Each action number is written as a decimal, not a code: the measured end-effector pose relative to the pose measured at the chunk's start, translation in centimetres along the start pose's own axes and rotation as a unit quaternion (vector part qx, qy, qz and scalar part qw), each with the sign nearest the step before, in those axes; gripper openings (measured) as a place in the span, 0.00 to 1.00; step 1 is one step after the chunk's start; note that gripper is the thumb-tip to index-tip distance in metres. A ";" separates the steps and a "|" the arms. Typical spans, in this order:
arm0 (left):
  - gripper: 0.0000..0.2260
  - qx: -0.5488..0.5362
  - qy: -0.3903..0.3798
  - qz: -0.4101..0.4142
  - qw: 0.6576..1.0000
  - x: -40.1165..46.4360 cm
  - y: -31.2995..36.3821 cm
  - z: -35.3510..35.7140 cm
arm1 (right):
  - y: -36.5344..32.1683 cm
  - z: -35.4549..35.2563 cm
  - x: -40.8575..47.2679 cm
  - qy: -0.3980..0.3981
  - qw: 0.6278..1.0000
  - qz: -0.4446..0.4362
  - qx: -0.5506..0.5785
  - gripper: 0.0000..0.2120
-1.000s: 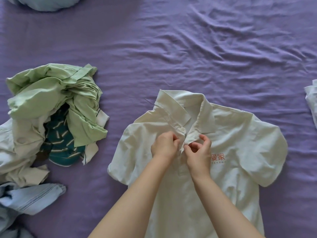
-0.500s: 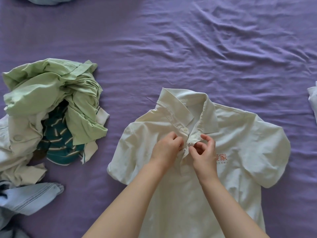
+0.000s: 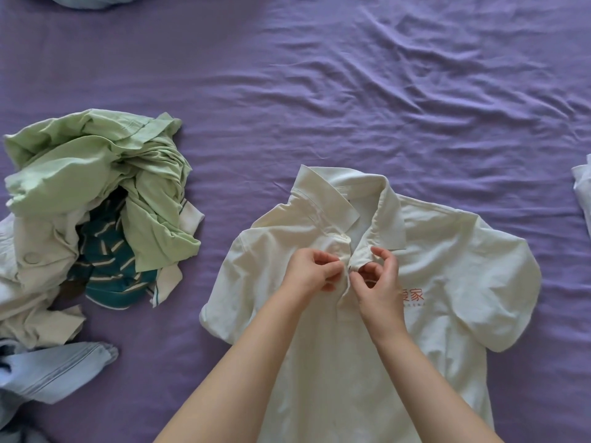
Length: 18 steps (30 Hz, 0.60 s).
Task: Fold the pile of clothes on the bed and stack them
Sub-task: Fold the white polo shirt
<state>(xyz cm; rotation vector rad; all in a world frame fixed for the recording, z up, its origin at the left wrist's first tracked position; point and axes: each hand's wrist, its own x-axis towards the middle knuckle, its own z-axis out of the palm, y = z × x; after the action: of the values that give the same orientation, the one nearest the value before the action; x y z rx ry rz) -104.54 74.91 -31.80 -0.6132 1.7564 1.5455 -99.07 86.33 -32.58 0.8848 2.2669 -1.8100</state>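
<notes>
A cream polo shirt (image 3: 447,266) with a small orange logo lies face up on the purple bed sheet (image 3: 319,91), collar pointing away from me. My left hand (image 3: 310,270) pinches the left edge of the button placket just below the collar. My right hand (image 3: 380,282) pinches the right edge of the placket, fingers curled. Both hands meet at the shirt's chest. At the left lies the unfolded pile of clothes (image 3: 96,219), with a light green garment on top, a teal striped one under it and cream pieces beneath.
A pale blue denim garment (image 3: 54,375) lies at the lower left corner. The edge of a white garment (image 3: 583,190) shows at the right border. Another pale blue item (image 3: 92,0) peeks in at the top left.
Both hands slid slightly down the placket, from right under the collar to a little lower on the chest. The shirt and the pile lie as before.
</notes>
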 end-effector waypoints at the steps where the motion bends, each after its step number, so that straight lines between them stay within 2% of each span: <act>1: 0.03 -0.017 -0.007 -0.004 1.000 -0.1 -0.1 0.1 | 0.0 0.0 0.0 0.000 1.000 0.000 0.001 0.22; 7: 0.05 -0.026 -0.010 0.020 0.999 -0.3 -0.2 0.7 | 0.1 -0.4 0.2 0.000 1.000 0.018 0.010 0.22; 14: 0.02 0.021 0.038 0.052 0.998 -0.2 -0.2 1.2 | -0.1 -0.8 0.1 -0.015 0.999 0.012 0.043 0.18; 18: 0.02 0.020 0.021 0.050 0.998 -0.2 -0.1 1.0 | 0.0 -1.3 0.4 -0.027 0.998 0.014 0.052 0.17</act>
<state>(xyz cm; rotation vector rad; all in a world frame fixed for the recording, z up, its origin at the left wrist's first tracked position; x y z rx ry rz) -104.13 75.85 -31.71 -0.5493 1.8708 1.5699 -99.08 87.71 -32.38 0.8674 2.1353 -1.9317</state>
